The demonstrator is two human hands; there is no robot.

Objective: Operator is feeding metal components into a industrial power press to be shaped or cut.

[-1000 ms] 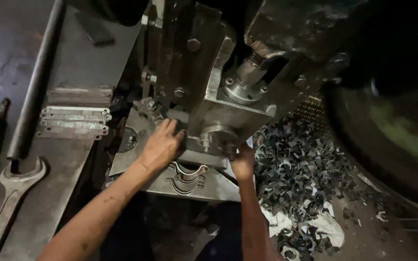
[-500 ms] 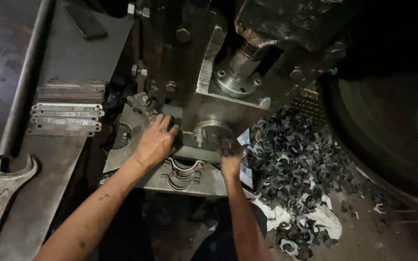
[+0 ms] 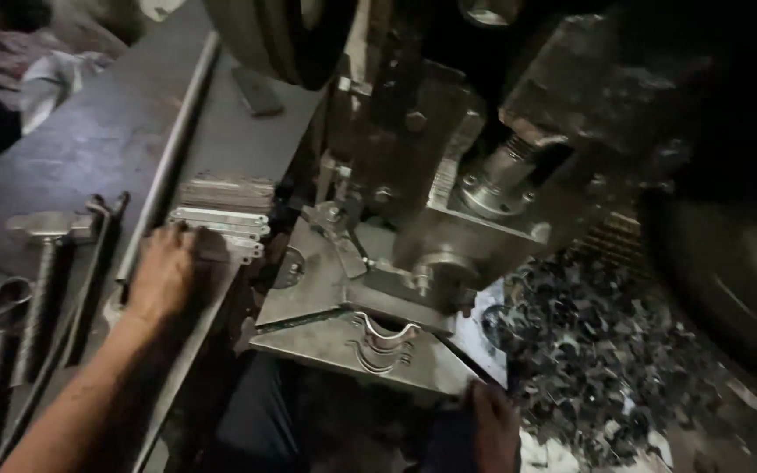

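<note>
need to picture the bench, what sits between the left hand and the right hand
In the head view, the press's grey die plate with curved cut-outs lies between the left hand, on the flat metal strips, and the right hand.

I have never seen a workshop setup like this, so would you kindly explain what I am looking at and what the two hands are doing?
This is one view from a camera worn on the person's head, looking down. In the middle stands a heavy metal press with a shaped die plate at its foot. The left hand rests flat, fingers spread, on a stack of flat metal strips on the workbench. The right hand touches the plate's lower corner and holds nothing. A pile of dark metal scrap lies to the right. A long rod and wrenches lie on the left.
</note>
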